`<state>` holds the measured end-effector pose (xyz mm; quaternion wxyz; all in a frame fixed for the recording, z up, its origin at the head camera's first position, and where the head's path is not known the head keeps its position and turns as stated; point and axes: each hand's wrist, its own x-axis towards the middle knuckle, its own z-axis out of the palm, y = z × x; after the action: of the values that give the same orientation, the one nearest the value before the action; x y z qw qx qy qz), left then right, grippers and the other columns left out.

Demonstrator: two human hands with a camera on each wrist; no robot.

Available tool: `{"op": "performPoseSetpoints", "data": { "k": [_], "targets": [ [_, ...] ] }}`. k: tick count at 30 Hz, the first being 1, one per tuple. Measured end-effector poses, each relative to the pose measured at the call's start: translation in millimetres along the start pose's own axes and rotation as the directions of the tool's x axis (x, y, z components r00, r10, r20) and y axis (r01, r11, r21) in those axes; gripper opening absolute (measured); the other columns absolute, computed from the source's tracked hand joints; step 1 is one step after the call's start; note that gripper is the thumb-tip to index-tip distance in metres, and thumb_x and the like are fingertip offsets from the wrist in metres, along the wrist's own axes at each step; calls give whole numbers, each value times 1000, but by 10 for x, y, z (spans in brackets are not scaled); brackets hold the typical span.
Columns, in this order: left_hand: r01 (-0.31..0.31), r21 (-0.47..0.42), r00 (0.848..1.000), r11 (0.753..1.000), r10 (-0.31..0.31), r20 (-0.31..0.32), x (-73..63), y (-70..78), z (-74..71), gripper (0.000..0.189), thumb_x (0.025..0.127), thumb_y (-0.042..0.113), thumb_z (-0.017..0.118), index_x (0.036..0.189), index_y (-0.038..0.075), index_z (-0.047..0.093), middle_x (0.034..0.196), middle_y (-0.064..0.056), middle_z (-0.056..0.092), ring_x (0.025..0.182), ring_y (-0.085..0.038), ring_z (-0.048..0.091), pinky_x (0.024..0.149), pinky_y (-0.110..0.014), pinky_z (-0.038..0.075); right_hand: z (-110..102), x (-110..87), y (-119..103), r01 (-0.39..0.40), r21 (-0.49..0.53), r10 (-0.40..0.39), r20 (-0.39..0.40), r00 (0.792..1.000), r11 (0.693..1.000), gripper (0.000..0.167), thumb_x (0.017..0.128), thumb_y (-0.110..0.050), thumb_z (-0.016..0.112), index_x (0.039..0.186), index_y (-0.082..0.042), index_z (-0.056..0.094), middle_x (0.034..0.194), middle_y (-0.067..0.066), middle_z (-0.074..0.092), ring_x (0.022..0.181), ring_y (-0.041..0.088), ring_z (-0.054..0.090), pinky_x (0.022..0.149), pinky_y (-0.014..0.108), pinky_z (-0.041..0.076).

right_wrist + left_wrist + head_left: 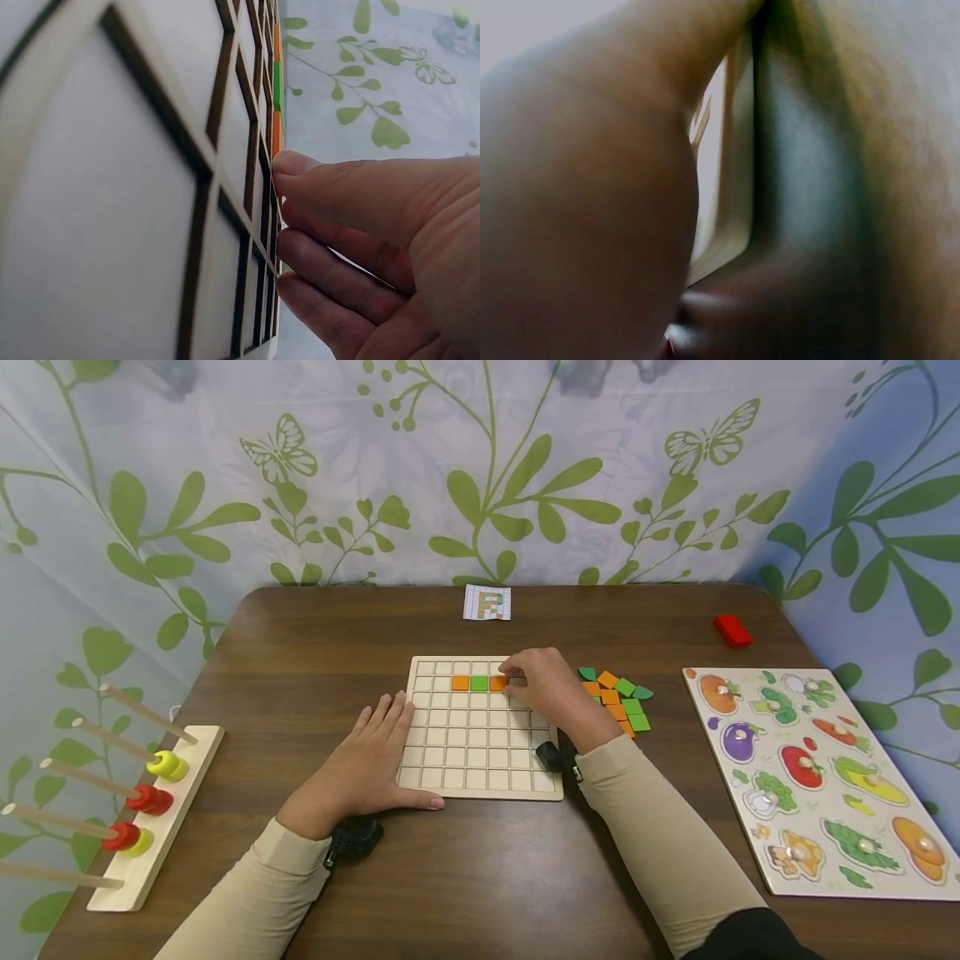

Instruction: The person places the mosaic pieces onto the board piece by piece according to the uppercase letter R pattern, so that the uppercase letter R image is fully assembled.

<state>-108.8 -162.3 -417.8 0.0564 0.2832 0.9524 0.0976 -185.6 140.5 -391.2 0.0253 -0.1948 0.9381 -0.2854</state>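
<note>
A square wooden grid board (465, 739) lies on the table in the head view. In its second row from the back sit an orange tile (460, 682), a green tile (478, 682) and another orange tile (497, 683). My right hand (551, 689) pinches that last orange tile at its right side, fingers curled; the right wrist view shows the thumb (296, 163) against it. My left hand (371, 756) lies spread along the board's left edge, its thumb by the front corner. Blurred skin of the left hand (585, 187) fills much of the left wrist view.
Loose orange and green tiles (611, 697) lie right of the board. A printed pattern card (487, 602) is behind it. At right are a vegetable puzzle board (817, 777) and a red block (732, 631). A peg rack with rings (161, 818) stands at left.
</note>
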Motion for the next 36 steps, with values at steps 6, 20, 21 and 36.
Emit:
{"op": "performPoseSetpoints", "data": {
  "k": [6, 20, 21, 36],
  "targets": [
    [0, 5, 1000, 1000, 0, -2, 3, 6, -6, 148, 69, 98, 59, 164, -9, 20, 169, -28, 16, 155, -46, 15, 122, -59, 16, -34, -45, 15, -6, -2, 6, -5, 1000, 1000, 29, 95, -6, 81, 123, 0, 77, 118, 12, 74, 109, 27, 69, 93, 42, 56],
    [3, -7, 1000, 1000, -3, 1, 0, 13, -12, 147, 70, 97, 61, 164, -9, 20, 169, -29, 16, 155, -46, 15, 122, -60, 16, -130, -211, 176, -6, 0, 6, -52, 999, 1000, 28, 95, -7, 81, 122, 0, 77, 117, 13, 74, 107, 28, 69, 90, 45, 57],
    [5, -8, 1000, 1000, -5, 1, -1, 15, -14, 147, 70, 97, 61, 164, -9, 20, 169, -29, 16, 155, -46, 15, 122, -60, 16, -142, -225, 195, -9, -1, 9, -53, 999, 1000, 28, 95, -6, 80, 122, 0, 77, 117, 13, 73, 106, 29, 69, 89, 46, 57],
    [9, -7, 1000, 1000, -9, -2, 7, 23, -1, 147, 70, 97, 61, 163, -10, 20, 169, -29, 17, 155, -47, 16, 122, -60, 17, -356, -474, 452, -83, -41, 79, -87, 993, 996, 32, 96, -6, 79, 127, 1, 74, 122, 17, 72, 111, 35, 67, 91, 50, 55]
  ]
}}
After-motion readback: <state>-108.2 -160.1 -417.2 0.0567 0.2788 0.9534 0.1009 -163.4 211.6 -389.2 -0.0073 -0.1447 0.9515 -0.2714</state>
